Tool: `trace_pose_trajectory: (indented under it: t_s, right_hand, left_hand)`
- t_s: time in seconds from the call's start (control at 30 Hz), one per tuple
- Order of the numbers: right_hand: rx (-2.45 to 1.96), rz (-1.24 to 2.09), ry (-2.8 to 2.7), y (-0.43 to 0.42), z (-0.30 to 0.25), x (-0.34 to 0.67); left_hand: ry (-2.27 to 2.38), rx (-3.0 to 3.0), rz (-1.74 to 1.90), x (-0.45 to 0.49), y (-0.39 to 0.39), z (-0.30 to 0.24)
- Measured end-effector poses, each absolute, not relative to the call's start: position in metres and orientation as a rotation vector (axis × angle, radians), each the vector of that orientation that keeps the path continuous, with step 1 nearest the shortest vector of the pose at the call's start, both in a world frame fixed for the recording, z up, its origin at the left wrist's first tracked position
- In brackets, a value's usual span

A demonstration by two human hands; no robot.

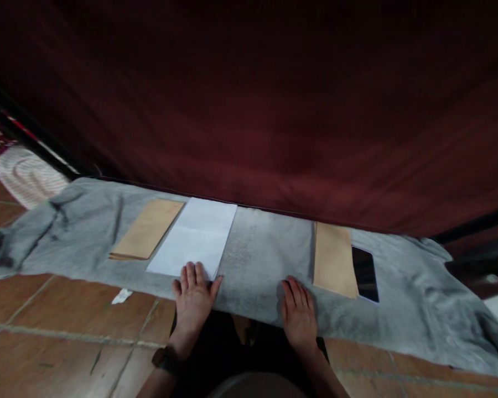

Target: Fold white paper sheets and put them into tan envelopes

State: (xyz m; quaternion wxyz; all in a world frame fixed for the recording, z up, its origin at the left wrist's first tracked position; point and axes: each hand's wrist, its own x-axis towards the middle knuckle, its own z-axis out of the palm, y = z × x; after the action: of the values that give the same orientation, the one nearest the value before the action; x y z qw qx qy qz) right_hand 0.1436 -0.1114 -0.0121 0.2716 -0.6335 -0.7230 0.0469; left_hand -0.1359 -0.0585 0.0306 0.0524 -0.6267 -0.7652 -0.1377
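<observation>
My left hand [194, 296] lies flat with its fingers spread, the fingertips at the near edge of a stack of white paper [197, 235]. A dark watch sits on that wrist. Left of the paper is a pile of brown envelopes [149, 229]. My right hand [299, 312] rests palm down on the grey cloth [265, 254], fingers stretched out and holding nothing. Beyond it, to the right, lies a second pile of brown envelopes [335, 260]. A dark-screened phone [366, 273] lies against the right side of that pile, partly covered by it.
A dark red curtain [249, 127] rises right behind the cloth-covered surface. Below the front edge is a tiled floor [70, 331] with a scrap of white paper [122, 296]. A striped cloth [29, 174] shows at the far left.
</observation>
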Motion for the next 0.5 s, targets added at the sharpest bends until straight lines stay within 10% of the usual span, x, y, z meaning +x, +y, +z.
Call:
trace_pose_trajectory:
  t_s: [0.5]
  right_hand:
    - [-1.694, 0.043, -1.987, -0.111, -0.015, 0.145]
  left_hand:
    - [-2.117, -2.248, -0.269, -0.114, -0.061, 0.041]
